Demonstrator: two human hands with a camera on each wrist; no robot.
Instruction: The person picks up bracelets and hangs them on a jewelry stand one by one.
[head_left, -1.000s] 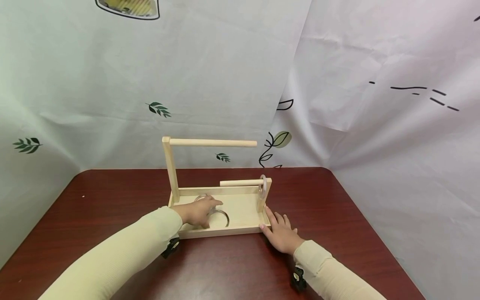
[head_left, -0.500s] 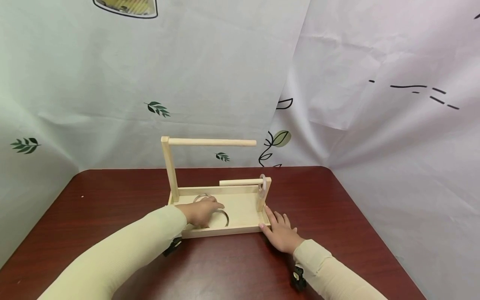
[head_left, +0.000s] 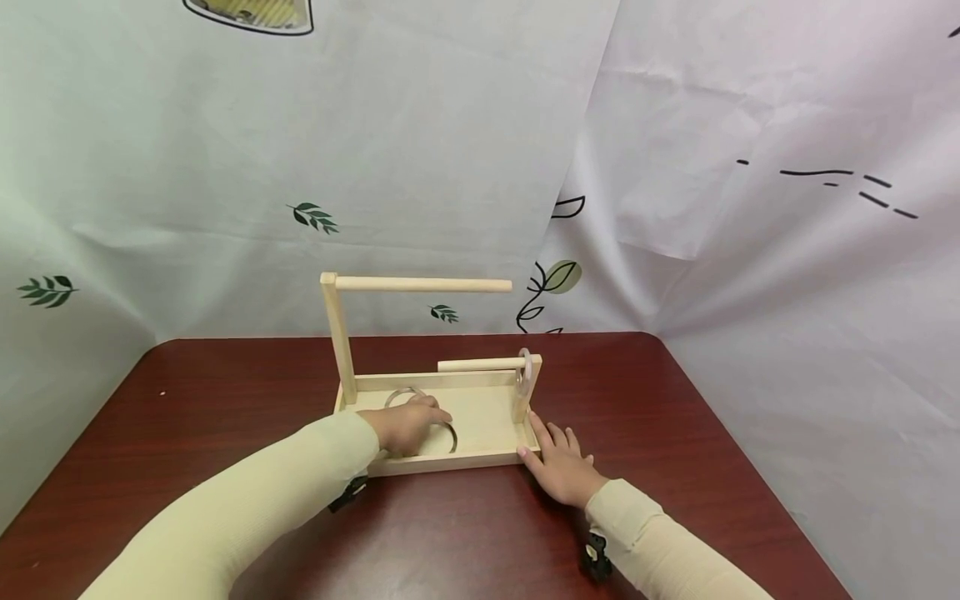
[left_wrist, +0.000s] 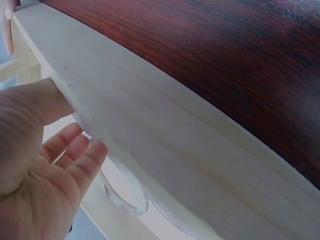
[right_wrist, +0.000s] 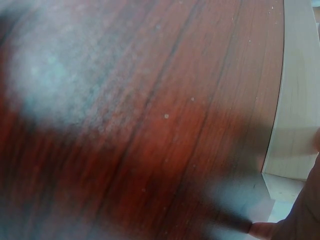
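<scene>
Apparently at a picking-up step, the left hand [head_left: 405, 427], in the left half of the pale rectangular wooden tray [head_left: 486, 408], has bent fingers by a glossy grey ring [head_left: 455, 438], hold unclear; next calls for a firm pinch. At the tray's right end, the right hand [head_left: 564, 471] rests spread, holding nothing.

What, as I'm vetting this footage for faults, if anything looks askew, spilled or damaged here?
Little stands out: a tiny pale speck shows on the left of the dark red, wood-grained table, odd against that dark surface but too small to identify. The pale, rectangular wooden tray has no visible damage or spill.
</scene>
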